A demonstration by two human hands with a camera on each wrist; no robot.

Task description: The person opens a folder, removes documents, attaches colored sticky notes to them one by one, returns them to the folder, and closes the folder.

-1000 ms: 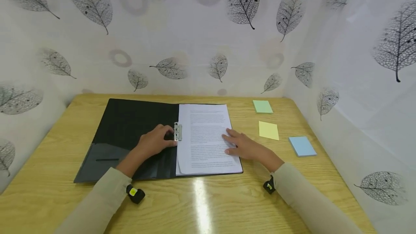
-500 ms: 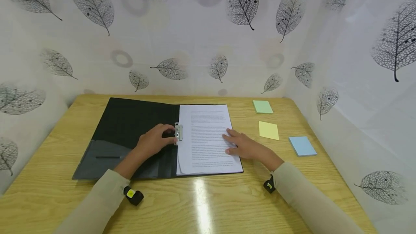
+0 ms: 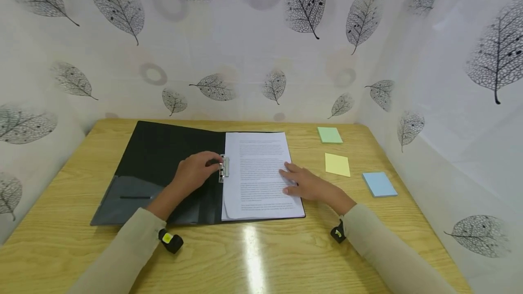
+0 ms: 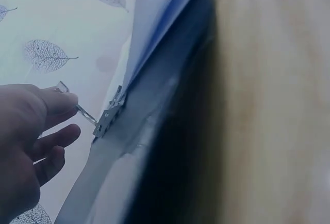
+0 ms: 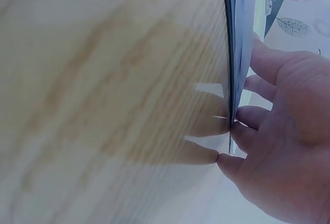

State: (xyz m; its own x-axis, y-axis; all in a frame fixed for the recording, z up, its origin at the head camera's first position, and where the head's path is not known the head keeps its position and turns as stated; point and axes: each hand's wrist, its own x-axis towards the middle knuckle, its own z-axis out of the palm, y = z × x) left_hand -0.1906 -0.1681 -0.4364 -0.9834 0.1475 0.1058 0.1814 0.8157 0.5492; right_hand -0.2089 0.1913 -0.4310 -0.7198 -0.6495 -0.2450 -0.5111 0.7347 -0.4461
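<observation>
A black folder lies spread flat on the table, with a stack of printed paper on its right half. The metal clip sits at the paper's left edge, by the fold. My left hand pinches the clip's lever; in the left wrist view the wire lever stands up from the clip base between thumb and finger. My right hand rests on the right edge of the paper with fingers spread. In the right wrist view its fingers meet the edge of the stack and folder.
To the right on the wooden table lie three sticky note pads: green, yellow and blue. A clear pocket covers the folder's lower left. Leaf-patterned cloth stands behind and at the sides.
My left hand has moved slightly up along the clip, and its fingers now pinch the lever near the clip's top. The right hand has stayed on the paper.
</observation>
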